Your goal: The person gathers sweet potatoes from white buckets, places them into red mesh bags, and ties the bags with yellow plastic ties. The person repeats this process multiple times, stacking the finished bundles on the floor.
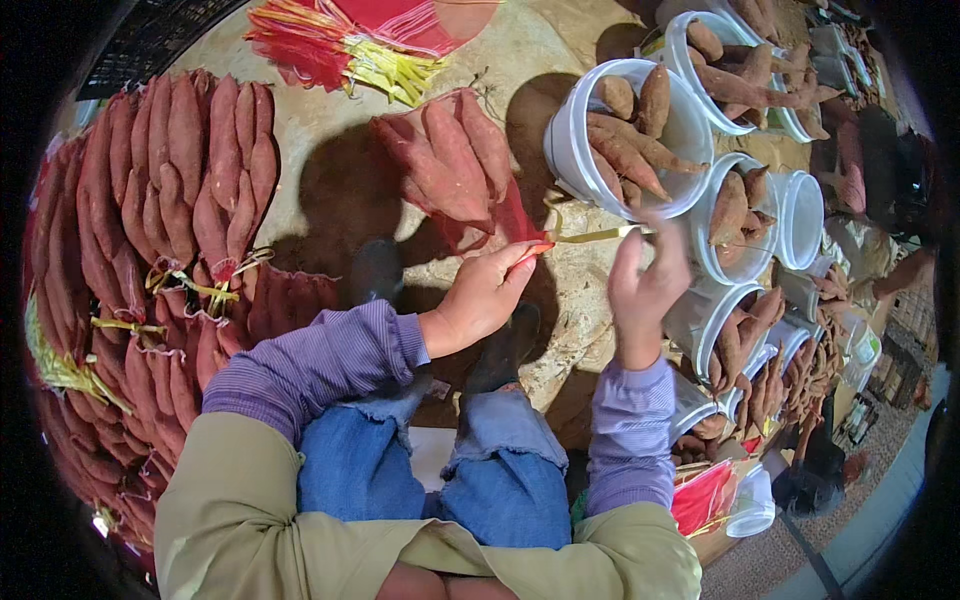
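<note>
A red mesh bag (517, 214) holding several sweet potatoes (454, 161) lies on the ground in front of me. My left hand (480, 292) grips its gathered, twisted mouth between thumb and fingers. From that mouth a yellow tie strap (589, 235) stretches to the right. My right hand (649, 277), blurred by motion, has the strap's far end at its fingertips. Close beyond the right hand stands a white bucket (559, 142) of loose sweet potatoes.
Filled mesh bags of sweet potatoes (169, 150) are stacked at left. Flat red mesh bags with yellow straps (390, 67) lie at the top. More buckets (739, 161) line the right side, some holding sweet potatoes. A black crate (142, 45) stands at the upper left.
</note>
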A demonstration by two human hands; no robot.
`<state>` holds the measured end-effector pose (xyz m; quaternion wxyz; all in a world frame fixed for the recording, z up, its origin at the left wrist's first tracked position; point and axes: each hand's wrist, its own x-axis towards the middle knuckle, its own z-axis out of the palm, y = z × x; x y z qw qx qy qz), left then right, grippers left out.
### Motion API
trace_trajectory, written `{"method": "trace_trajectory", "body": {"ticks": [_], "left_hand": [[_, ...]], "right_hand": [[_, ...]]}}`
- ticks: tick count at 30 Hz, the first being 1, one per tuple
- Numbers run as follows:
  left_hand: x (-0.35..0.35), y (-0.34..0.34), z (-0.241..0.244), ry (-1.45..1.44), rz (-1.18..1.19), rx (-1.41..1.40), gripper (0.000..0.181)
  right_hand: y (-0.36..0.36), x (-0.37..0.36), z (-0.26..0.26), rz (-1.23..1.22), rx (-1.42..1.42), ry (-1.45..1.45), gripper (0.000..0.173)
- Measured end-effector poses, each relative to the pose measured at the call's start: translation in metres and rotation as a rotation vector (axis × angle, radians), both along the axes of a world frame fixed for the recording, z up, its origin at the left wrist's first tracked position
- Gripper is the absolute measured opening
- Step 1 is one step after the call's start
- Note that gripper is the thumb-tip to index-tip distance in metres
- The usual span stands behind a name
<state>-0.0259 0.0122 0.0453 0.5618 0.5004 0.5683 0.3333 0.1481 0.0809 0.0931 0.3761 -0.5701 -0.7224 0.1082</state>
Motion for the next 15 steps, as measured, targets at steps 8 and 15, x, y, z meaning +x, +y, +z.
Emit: {"method": "trace_trajectory", "body": {"ticks": [8,15], "left_hand": [[0.009,0.004,0.003,0.010,0.017,-0.006,0.025],[-0.003,0.000,0.002,0.074,0.052,0.006,0.028]], "right_hand": [[0.114,0.041,-0.040,0.019,-0.616,-0.788,0.034],[0.004,0.012,0.041,-0.174,-0.097,-0.191,0.038]]}}
